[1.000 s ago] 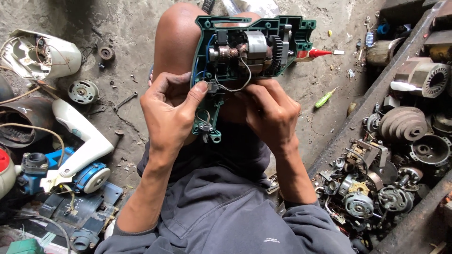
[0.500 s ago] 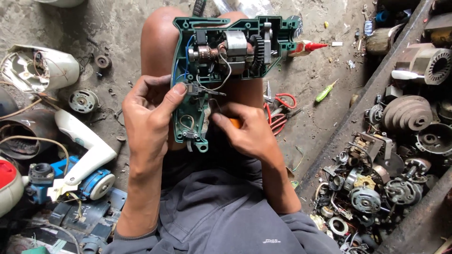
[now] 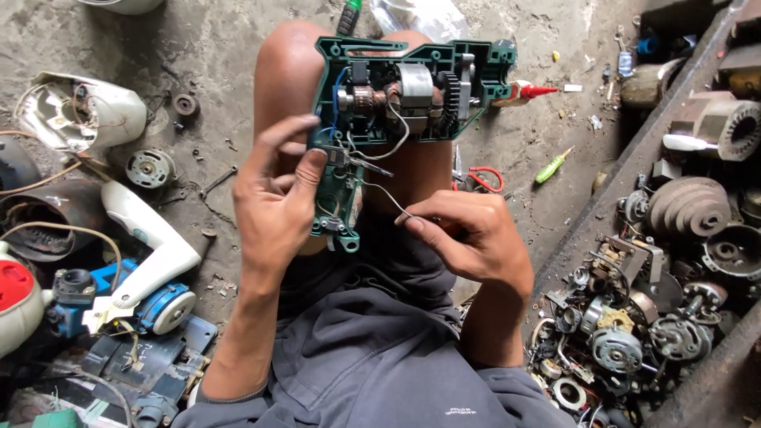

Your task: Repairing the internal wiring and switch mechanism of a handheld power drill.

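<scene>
An opened green power-drill housing rests on my knees, its motor with copper windings and gear exposed. My left hand steadies the handle part of the housing and pinches the small switch block there. A thin white wire runs from the switch down to my right hand, which pinches its free end a little below and right of the handle.
Concrete floor around my legs: white appliance shells, a small round motor, a blue tool body at left. Red-handled pliers, a green screwdriver and a red-tipped tube lie right. Trays of motor parts fill the right side.
My right hand has drawn away from the drill handle, down and right, pulling a thin wire out with it. My left hand stays at the handle.
</scene>
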